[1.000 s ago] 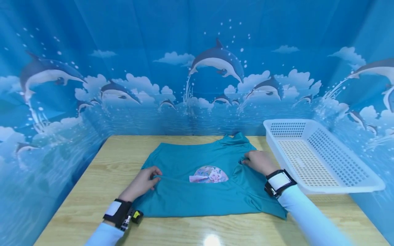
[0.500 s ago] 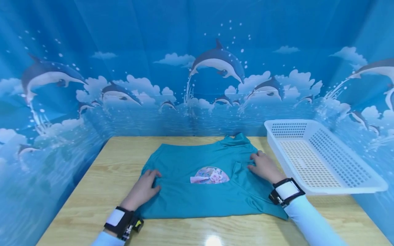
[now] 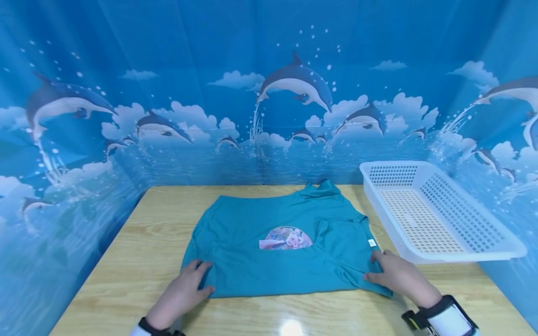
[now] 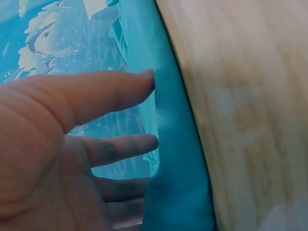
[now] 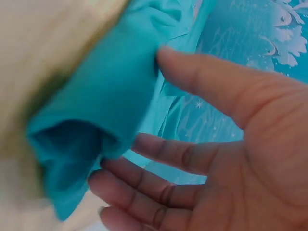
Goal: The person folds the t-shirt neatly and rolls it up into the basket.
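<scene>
A teal shirt [image 3: 260,273] lies partly folded on the table, its pink and lilac print [image 3: 286,238] half showing in the middle. My left hand [image 3: 180,292] is at the shirt's near left corner. In the left wrist view, the thumb and fingers [image 4: 120,149] are spread apart, tips right at the folded edge [image 4: 175,159]. At the near right corner is my right hand [image 3: 399,274]. The right wrist view shows its fingers [image 5: 178,156] extended and parted beside an open-ended teal fold [image 5: 101,106], pinching nothing. A small white tag [image 3: 372,242] shows on the shirt's right edge.
A white plastic basket [image 3: 414,257] with perforated walls stands right of the shirt, close beyond my right hand. Around the shirt shows the light wood table [image 3: 143,233]. Behind and at both sides hangs a blue dolphin-print curtain [image 3: 235,112].
Both hands have let go of the cloth and moved toward me, down to the shirt's near corners. The right hand has also moved right, uncovering the white tag. The shirt lies nearly as before.
</scene>
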{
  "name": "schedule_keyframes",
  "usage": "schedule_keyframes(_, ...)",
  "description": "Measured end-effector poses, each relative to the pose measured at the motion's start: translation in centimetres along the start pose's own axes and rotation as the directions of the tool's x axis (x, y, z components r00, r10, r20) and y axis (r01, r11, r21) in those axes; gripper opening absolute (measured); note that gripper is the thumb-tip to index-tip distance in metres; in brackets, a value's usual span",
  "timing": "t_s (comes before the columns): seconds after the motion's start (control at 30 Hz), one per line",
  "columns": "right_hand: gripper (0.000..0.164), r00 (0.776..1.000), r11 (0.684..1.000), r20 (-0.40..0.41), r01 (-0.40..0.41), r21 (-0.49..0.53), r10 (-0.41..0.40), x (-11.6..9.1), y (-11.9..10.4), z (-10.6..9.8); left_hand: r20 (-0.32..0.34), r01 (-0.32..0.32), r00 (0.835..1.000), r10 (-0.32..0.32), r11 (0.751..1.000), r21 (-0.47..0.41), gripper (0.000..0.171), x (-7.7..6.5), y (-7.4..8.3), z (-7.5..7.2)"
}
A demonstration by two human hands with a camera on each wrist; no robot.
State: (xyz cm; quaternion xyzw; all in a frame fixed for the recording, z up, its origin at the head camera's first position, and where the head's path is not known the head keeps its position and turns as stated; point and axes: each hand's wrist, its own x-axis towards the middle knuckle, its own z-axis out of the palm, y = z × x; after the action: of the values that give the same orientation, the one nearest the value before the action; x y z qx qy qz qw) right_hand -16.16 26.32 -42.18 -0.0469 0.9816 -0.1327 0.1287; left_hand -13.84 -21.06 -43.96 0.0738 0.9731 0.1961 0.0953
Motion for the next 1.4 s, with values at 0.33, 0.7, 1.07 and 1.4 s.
schedule_keyframes(0.33,0.026,0.998,0.99,-0.026,0.065,0.122,-0.062,-1.2,2.1,1.8,0.064,0.019,0.998,-0.018,1.0,-0.015,0.064,0.0,0.1,0.6)
schedule_keyframes(0.7,0.033,0.998,0.987,-0.018,0.067,0.144,-0.065,-0.8,2.8,1.7,0.106,0.065,0.993,-0.052,0.99,-0.129,0.069,1.0,-0.8,0.1)
schedule_keyframes(1.07,0.04,0.997,0.961,0.067,0.009,0.278,-0.028,-1.5,3.7,2.2,0.127,0.078,0.99,-0.06,0.987,-0.141,0.071,0.9,-1.2,0.0)
schedule_keyframes(1.4,0.023,0.998,0.993,0.056,0.0,0.119,-0.007,-1.8,2.6,0.9,0.117,0.039,0.993,-0.03,0.996,-0.078,0.069,0.8,-0.9,-0.4)
